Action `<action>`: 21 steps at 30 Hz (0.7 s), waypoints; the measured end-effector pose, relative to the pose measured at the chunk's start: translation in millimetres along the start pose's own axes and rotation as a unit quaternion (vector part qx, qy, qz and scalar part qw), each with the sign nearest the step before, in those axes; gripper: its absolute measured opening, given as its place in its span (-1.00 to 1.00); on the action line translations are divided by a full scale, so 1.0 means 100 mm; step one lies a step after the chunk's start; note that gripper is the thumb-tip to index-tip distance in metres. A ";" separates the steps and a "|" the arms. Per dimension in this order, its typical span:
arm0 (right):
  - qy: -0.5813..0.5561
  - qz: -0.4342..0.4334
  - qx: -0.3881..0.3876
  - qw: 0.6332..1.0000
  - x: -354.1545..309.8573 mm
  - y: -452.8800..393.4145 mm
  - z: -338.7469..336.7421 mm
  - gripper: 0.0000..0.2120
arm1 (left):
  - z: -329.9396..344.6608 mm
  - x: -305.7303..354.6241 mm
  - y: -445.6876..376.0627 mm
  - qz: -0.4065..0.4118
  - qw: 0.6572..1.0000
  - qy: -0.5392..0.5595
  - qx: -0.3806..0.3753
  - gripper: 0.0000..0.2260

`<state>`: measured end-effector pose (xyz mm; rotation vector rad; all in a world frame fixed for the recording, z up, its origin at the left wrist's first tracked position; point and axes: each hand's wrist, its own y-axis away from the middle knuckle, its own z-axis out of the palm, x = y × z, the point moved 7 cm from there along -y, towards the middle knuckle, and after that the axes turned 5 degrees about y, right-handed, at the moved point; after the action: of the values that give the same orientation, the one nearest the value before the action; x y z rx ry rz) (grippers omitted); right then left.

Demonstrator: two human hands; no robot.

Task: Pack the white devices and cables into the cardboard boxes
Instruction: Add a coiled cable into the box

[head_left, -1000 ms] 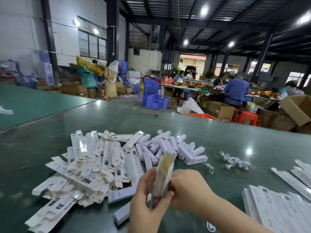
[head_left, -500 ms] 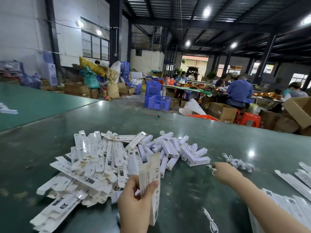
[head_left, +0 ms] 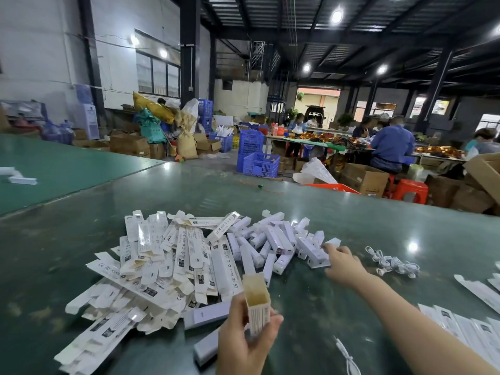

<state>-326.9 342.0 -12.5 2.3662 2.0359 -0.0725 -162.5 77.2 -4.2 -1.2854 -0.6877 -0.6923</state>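
Note:
My left hand [head_left: 244, 339] grips a narrow white cardboard box [head_left: 258, 307] upright near the bottom centre, its open brown top facing me. My right hand [head_left: 343, 265] reaches across the green table [head_left: 311, 207] to the pile of white devices [head_left: 273, 239], fingers touching a white device [head_left: 315, 254] at the pile's right edge. Whether it holds the device is unclear. A heap of flat unfolded white boxes [head_left: 162, 261] lies left of the devices. A bundle of coiled white cables [head_left: 392, 263] lies right of my right hand. One loose cable [head_left: 347, 355] lies by my right forearm.
More flat white boxes [head_left: 460, 328] lie at the right edge. Beyond the table's far edge stand blue crates [head_left: 257, 161], cardboard cartons [head_left: 365, 177], a red stool [head_left: 411, 189] and seated people at another table. A second green table [head_left: 54, 163] lies to the left.
My right hand has moved left from near the cables onto the device pile. My left hand has turned the box so that its open top faces me.

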 end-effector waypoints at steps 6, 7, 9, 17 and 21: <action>-0.036 -0.009 0.106 0.994 -0.08 -0.03 -0.02 -0.61 | 0.04 -0.10 -0.01 -0.005 0.999 -0.037 -0.035 -0.73; -0.054 -0.007 0.118 0.992 -0.08 -0.02 -0.05 -0.67 | 0.04 -0.12 -0.01 -0.009 0.999 -0.041 -0.033 -0.71; -0.091 -0.008 0.154 0.984 -0.09 0.02 -0.18 -0.71 | 0.04 -0.15 -0.01 -0.023 0.998 -0.042 -0.028 -0.69; -0.418 -0.223 0.408 0.781 -0.62 1.05 -1.55 -0.75 | 0.08 -0.23 -0.04 -0.085 0.995 -0.026 -0.047 -0.72; -0.375 -0.423 0.415 0.713 -1.15 1.92 -1.92 -0.73 | 0.05 -0.20 -0.06 -0.102 0.994 0.002 -0.033 -0.78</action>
<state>-149.9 208.1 181.3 0.8548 2.5456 -1.8960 -180.2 82.8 -15.6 -1.2848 -0.8055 -0.8894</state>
